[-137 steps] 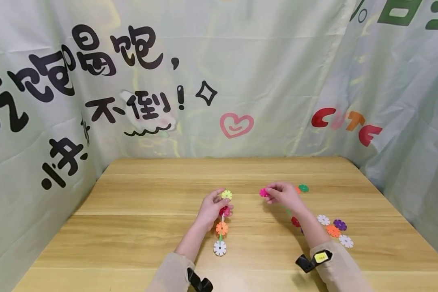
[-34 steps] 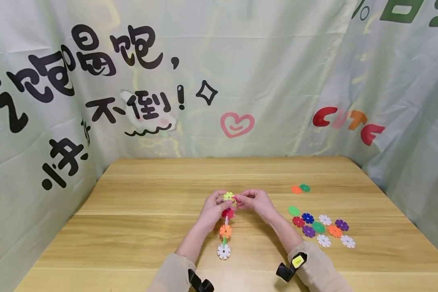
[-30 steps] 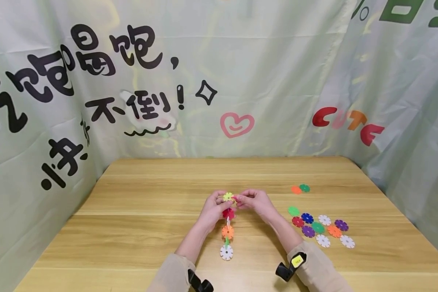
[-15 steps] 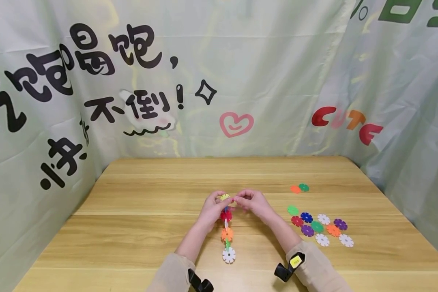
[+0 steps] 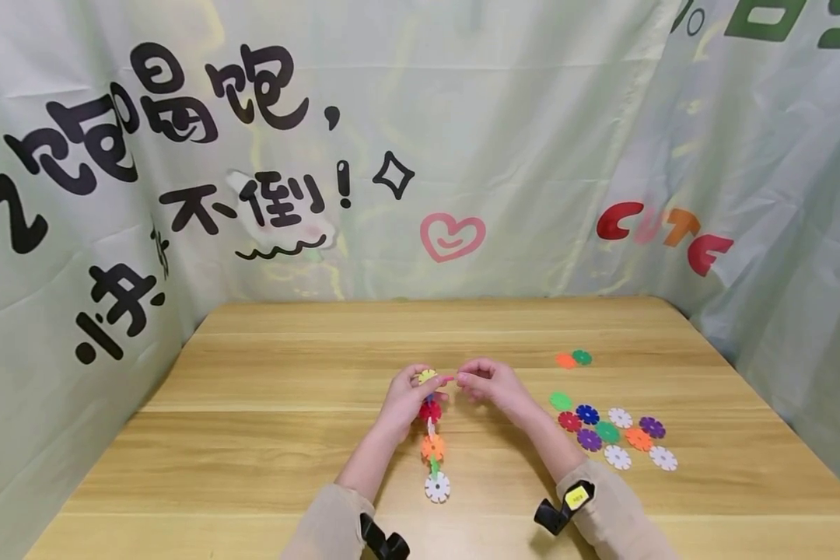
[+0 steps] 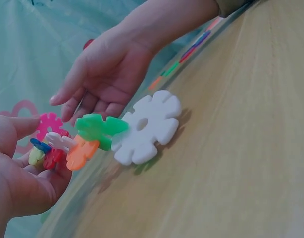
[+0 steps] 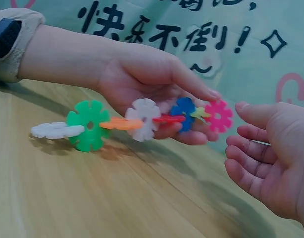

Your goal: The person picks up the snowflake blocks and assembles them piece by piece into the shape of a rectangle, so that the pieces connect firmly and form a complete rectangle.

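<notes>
The left hand [image 5: 407, 403] pinches the far end of a chain [image 5: 432, 442] of notched discs between thumb and fingers, near its yellow disc [image 5: 427, 374]. There the pink disc [image 7: 220, 110] juts toward the right hand [image 5: 495, 386], which hovers just beside it, not touching, thumb and fingers parted around nothing. The chain's long axis runs from the grip back toward the person, ending in a white disc [image 5: 437, 494] (whether it touches the table [image 5: 287, 451] is hard to judge). Loose discs [image 5: 607, 432] lie beyond the right forearm; a printed cloth [image 5: 525, 155] hangs behind.
</notes>
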Demonstrator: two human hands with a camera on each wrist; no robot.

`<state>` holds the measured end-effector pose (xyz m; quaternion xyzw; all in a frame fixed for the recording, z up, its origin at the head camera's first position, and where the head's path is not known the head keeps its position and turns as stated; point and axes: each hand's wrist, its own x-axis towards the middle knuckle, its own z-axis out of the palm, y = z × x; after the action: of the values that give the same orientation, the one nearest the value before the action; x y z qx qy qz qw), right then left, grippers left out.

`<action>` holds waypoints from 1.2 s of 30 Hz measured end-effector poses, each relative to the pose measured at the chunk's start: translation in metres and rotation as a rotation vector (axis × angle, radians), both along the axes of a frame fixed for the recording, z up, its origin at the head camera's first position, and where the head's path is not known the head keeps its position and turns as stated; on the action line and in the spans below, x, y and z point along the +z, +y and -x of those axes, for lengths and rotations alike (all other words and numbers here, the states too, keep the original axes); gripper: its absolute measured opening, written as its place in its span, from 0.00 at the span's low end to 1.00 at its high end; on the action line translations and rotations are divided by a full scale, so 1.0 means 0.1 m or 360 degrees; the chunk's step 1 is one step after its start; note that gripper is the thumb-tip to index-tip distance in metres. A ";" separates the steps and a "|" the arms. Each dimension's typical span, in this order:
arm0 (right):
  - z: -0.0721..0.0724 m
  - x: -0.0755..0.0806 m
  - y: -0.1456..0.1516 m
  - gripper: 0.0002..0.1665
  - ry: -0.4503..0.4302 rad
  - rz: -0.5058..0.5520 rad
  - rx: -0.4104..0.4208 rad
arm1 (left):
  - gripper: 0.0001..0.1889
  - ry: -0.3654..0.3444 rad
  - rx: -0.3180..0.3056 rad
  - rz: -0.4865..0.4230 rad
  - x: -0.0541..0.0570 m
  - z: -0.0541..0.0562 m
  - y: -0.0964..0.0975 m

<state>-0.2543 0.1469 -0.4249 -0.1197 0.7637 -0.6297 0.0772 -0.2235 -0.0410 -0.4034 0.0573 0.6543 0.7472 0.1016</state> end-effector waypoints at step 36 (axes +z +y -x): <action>0.21 -0.04 1.39 0.29 0.0122 -0.1042 -0.0679 | 0.24 -0.0056 0.0079 -0.0006 -0.26 0.19 -0.03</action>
<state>-0.2755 0.2856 -0.4287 0.0492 0.9342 -0.3497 -0.0499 -0.2421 -0.0436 -0.4292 0.0280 0.6523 0.7516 0.0943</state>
